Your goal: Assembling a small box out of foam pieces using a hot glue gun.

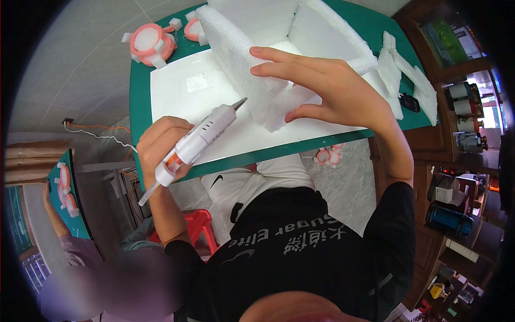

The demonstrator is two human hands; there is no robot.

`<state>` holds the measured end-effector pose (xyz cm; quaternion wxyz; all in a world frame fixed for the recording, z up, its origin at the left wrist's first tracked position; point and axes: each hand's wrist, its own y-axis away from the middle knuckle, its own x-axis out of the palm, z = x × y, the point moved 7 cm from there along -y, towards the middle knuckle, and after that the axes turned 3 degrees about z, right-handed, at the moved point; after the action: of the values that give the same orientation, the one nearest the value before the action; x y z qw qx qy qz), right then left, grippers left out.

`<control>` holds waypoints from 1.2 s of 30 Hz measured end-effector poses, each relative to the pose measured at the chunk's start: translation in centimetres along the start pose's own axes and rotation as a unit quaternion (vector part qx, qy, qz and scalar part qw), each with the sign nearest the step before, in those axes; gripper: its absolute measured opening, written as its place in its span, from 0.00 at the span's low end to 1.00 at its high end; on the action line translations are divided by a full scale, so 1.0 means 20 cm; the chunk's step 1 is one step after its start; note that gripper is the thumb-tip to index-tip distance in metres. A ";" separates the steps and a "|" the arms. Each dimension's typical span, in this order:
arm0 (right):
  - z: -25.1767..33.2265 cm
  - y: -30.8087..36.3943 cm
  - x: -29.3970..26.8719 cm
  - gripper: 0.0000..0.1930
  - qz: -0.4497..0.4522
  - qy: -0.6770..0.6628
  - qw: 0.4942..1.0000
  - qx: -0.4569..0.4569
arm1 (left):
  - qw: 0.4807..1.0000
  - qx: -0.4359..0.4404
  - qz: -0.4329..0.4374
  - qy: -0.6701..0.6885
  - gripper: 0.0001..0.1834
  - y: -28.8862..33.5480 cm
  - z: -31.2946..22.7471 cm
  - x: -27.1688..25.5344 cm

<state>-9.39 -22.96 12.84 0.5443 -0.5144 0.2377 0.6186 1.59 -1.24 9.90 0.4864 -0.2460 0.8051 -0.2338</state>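
My left hand (165, 144) is closed around a white hot glue gun (203, 135). Its grey nozzle points up and right toward a white foam structure, and a glue stick sticks out of its back end. With fingers spread, my right hand (338, 88) rests against the near corner of the white foam box (236, 59). The thumb lies low on the foam and the fingertips touch the edge of an upright panel. Under the box lies a white board (182, 121) with a small translucent patch on it, left of the panel.
Pink tape rolls (147, 44) with white foam pieces stand on the green table (140, 102) at the far left. Loose foam strips (399, 70) and a black object (410, 102) lie at the right. A red stool (198, 228) and another person (80, 249) are at the left. Wooden shelves (429, 214) stand right.
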 end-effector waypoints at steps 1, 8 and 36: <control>0.00 0.00 0.00 0.40 -0.003 0.002 1.000 -0.002 | 1.000 0.000 0.000 0.000 0.09 0.00 0.01 -0.01; 0.02 0.00 0.00 0.38 -0.001 -0.008 1.000 -0.003 | 0.999 -0.026 -0.015 -0.024 0.10 0.01 0.06 -0.03; 0.15 -0.05 0.00 0.38 -0.019 0.149 0.989 0.010 | 0.999 0.000 -0.037 0.027 0.14 0.18 0.17 0.02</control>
<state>-9.58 -20.12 14.27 0.5195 -0.5997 0.3124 0.5223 3.90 0.83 5.99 0.4553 -0.2695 0.8083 -0.2584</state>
